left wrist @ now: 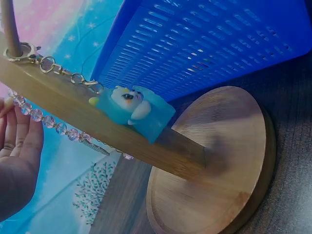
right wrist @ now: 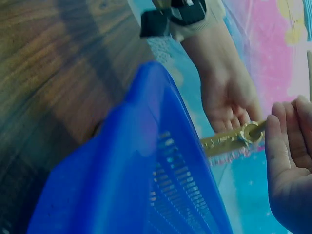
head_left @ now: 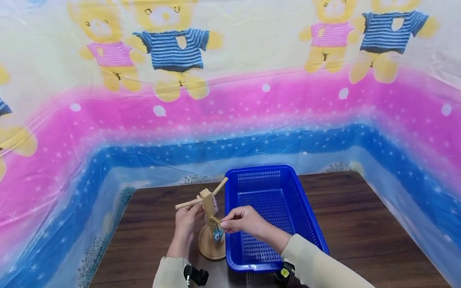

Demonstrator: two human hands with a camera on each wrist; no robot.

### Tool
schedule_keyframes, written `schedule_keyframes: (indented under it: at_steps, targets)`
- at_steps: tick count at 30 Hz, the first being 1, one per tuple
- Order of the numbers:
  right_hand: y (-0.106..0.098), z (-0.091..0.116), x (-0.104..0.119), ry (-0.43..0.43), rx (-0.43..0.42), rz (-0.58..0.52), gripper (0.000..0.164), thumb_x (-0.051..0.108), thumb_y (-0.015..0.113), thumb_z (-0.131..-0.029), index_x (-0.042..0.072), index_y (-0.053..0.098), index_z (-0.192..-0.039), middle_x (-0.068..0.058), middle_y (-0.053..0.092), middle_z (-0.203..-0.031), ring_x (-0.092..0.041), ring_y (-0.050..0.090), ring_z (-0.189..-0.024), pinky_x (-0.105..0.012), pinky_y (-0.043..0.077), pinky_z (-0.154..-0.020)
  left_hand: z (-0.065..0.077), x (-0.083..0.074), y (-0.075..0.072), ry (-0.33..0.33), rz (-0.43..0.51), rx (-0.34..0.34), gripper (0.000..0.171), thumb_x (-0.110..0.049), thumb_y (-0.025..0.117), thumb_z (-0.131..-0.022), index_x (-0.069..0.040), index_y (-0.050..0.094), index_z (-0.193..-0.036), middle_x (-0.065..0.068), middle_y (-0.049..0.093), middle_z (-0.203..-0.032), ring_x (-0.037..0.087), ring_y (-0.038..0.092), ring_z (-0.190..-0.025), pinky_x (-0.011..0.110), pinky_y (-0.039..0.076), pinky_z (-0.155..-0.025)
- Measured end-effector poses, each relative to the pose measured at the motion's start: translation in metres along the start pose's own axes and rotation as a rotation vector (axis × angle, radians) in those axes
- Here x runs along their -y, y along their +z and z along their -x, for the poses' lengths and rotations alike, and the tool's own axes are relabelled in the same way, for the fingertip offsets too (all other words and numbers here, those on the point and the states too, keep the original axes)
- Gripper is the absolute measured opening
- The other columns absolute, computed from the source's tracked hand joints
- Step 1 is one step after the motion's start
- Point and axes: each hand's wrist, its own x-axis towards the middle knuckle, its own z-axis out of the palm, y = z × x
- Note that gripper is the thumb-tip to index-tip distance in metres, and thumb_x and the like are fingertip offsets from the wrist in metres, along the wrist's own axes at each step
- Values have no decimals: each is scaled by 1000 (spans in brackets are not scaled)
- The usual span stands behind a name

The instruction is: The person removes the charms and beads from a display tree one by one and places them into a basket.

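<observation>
A wooden peg stand (head_left: 210,208) with a round base (left wrist: 214,165) stands upright left of the blue basket. On its front peg hangs a keychain (left wrist: 61,70) by its ring, with a blue animal charm (left wrist: 131,107) lying against the post. My right hand (head_left: 241,220) pinches the end of that peg, fingertips beside the ring (right wrist: 252,132). Behind the post, a string of clear pink beads (left wrist: 53,123) hangs down. My left hand (head_left: 187,220) reaches behind the post, thumb and fingers pinching at the beads; the fingertips are partly hidden.
A blue perforated basket (head_left: 307,208) stands right beside the stand, under my right forearm. Higher pegs (head_left: 220,186) jut out from the post top. The dark wooden table (head_left: 360,224) is bordered by a printed teddy bear curtain (head_left: 252,100).
</observation>
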Motion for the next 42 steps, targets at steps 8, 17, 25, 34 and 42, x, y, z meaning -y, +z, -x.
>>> schedule_keyframes:
  at_steps: [8,17,25,34,42]
  targets:
    - [11,2,-4,-32,-19,-27,28,6,72,-94,-17,68,-109,2,76,-87,-4,70,-75,-31,67,-80,-5,0,4,8,-37,42,14,-1,60,-96,-5,72,-92,-11,71,-72,0,70,-69,14,62,-71]
    - [26,4,-3,-54,-50,-40,28,7,73,-93,-15,70,-111,-14,79,-97,-3,70,-76,-29,67,-79,-9,-3,2,-17,-99,85,18,-4,60,-96,-11,70,-83,-11,69,-68,1,68,-66,14,59,-68]
    - [41,1,-4,-97,-97,10,24,5,72,-94,-15,71,-107,-25,76,-101,-2,68,-73,-27,67,-76,-14,-4,3,-52,-119,102,18,-6,61,-97,-10,69,-82,-10,67,-66,2,67,-64,16,58,-65]
    - [51,-1,-3,-137,-110,42,20,5,73,-93,-12,73,-102,-30,75,-101,-4,68,-73,-38,68,-77,-14,-2,3,-36,-129,92,17,-6,60,-97,-6,73,-86,-10,66,-70,1,64,-66,15,57,-64]
    - [52,-1,0,-114,-116,45,20,8,75,-92,-10,74,-102,-27,76,-100,-3,66,-71,-17,60,-68,-5,-14,-1,1,-226,24,16,-9,65,-97,2,74,-104,-4,75,-90,1,68,-74,22,62,-80]
